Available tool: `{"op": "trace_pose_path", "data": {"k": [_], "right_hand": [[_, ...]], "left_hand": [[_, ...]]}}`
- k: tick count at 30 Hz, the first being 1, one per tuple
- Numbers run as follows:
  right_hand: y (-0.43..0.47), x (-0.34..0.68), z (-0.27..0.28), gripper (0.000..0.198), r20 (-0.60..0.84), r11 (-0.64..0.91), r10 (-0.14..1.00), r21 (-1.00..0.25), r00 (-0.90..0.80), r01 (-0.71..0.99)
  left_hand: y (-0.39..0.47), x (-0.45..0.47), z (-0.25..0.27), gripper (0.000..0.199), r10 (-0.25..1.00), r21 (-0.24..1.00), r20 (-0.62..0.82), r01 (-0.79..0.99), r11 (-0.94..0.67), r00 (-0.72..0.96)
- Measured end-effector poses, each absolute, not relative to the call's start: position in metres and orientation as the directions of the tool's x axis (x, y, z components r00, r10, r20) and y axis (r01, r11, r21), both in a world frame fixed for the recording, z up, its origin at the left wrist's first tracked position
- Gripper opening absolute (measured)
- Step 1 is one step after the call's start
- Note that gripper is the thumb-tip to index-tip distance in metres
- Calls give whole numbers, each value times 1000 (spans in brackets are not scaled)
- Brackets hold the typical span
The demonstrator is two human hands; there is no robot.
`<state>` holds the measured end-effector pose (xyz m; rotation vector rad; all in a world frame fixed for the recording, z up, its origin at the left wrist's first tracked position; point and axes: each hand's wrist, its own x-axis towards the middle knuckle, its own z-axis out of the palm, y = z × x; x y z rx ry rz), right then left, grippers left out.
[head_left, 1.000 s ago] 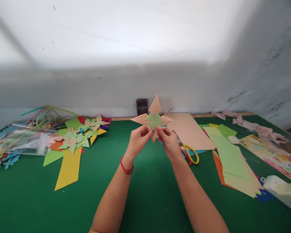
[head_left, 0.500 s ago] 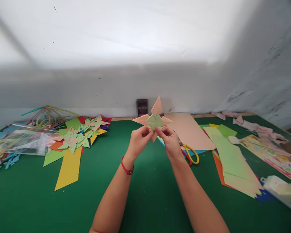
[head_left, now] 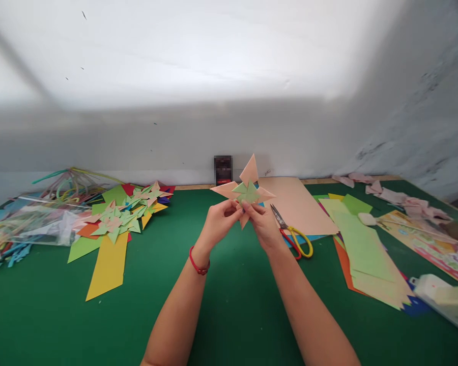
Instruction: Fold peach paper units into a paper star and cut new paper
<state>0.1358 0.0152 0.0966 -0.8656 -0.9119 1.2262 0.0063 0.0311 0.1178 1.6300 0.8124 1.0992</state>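
Raised above the table is a folded paper star (head_left: 248, 191) with a light green middle and several peach points. My left hand (head_left: 222, 217) pinches its lower left side between thumb and fingers. At its lower edge, my right hand (head_left: 264, 221) also grips it, thumb on the front near the centre. One peach point sticks down between the two hands. Just right of my right hand lie scissors (head_left: 293, 235) with red and yellow handles, their blades slightly apart. The fingers behind the star are partly hidden.
Several folded stars (head_left: 124, 216) lie on coloured paper at the left, beside a plastic bag (head_left: 57, 223) and paper strips. A peach sheet (head_left: 297, 203) lies behind the scissors. Green sheets (head_left: 361, 244), a printed sheet (head_left: 429, 244) and a white tool (head_left: 440, 295) occupy the right side.
The star has shifted slightly right and down and tilted a little. My right hand has moved a little left and down, uncovering the scissor blades. Both hands keep hold.
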Motion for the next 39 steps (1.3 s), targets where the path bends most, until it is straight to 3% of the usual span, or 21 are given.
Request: {"op": "trace_pose_path", "data": {"k": [6,17,25,39], "right_hand": [[18,133,91,19,87,157,980,-890,180,-427],[17,133,98,30,-20,124,961,-862,277,-492],[19,134,95,26,-35,150,946,-833,322,-532],[21,133,94,29,-55,158,929,-836,366,-526]], "left_hand": [[32,12,114,20,891,976,206,-16,-218,405],[26,22,112,26,861,995,94,-32,-90,500],[20,32,105,20,916,971,137,133,-200,378],[18,26,108,17,881,942,151,205,-266,448]]}}
